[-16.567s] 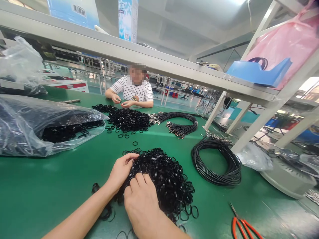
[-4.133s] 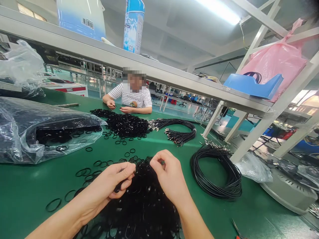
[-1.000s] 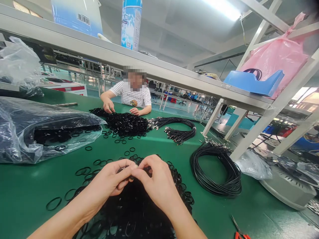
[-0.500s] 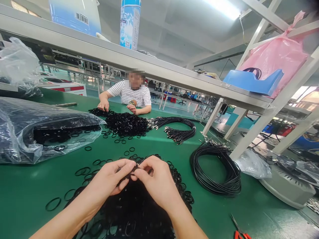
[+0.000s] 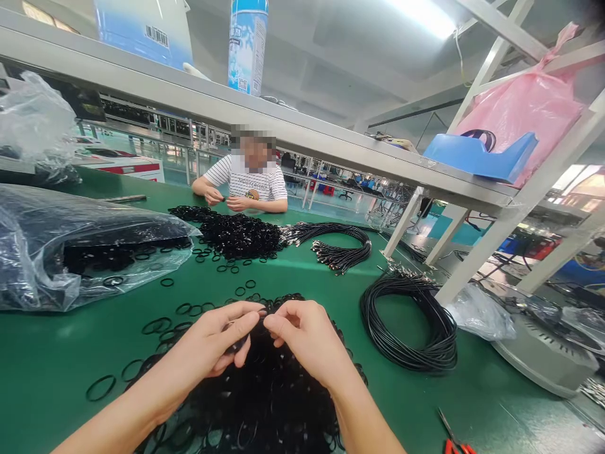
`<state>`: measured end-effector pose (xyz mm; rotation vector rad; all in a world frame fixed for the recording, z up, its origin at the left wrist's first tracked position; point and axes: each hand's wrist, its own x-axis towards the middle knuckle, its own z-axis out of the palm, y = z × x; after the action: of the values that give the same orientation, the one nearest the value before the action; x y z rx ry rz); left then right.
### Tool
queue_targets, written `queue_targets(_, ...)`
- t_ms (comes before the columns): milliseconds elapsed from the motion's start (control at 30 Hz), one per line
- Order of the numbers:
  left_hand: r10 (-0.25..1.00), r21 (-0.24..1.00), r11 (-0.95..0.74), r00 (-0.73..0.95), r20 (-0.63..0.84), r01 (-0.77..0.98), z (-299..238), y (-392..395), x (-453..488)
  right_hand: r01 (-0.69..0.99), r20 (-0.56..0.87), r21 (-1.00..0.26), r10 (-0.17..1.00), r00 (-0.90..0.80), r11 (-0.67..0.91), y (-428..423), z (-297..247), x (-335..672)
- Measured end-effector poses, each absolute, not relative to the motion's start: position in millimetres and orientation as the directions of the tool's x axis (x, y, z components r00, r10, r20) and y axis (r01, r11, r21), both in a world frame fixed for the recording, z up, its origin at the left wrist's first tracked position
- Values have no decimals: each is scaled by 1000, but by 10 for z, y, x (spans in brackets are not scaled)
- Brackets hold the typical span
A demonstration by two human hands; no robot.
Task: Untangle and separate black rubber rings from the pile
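Above a heaped pile of black rings (image 5: 265, 403), my two hands meet at the fingertips. My left hand (image 5: 212, 340) is closed around a few black rings (image 5: 239, 343), partly covered by its fingers. Thumb and forefinger of my right hand (image 5: 307, 337) are pinched together at a black ring (image 5: 263, 313) beside the left fingertips; most of that ring is hidden. Single rings (image 5: 101, 388) lie scattered on the green tabletop left of the pile.
A clear plastic bag (image 5: 42, 252) of rings lies at left. Beyond is a second ring pile (image 5: 241, 236), with a co-worker (image 5: 255, 180) behind it. Coiled black cables (image 5: 409, 321), red-handled pliers (image 5: 454, 441) and a grey round device (image 5: 543, 347) are at right. A shelf (image 5: 302, 129) crosses overhead.
My right hand has shifted slightly right, and the left fingers have opened out a little around the rings. The co-worker's hands have come together above the far pile.
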<state>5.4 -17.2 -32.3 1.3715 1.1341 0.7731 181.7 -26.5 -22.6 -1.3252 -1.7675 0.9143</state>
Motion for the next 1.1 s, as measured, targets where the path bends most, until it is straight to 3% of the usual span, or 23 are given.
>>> queue_targets(133,925,969,97,338,-172,228,-308,-186,68,504,130,-834,967,-218,226,-269,-225,1854)
queue_targets(267,926,977,128,332,-179,170,-321,-166,44,678,148,-691,968,-203,248,-283,-176,1911)
queue_targets(400,922,985,134,351,-163,106,-341,-174,43,767,289,-585,951,-106,263,-343,-156,1837)
queue_targets(600,930,991,64,354,-101,116,-340,-220,66,673,291,-661,940,-179,332,-408,-203,1644)
queue_targets(867,958,995,54,275,-76,87,-400,-104,26,333,184,-921,979,-88,203,-280,-189,1761)
queue_targets(1100,935,983,-18,351,-48,181,-348,-185,93,419,245,-875,969,-45,241,-308,-219,1684)
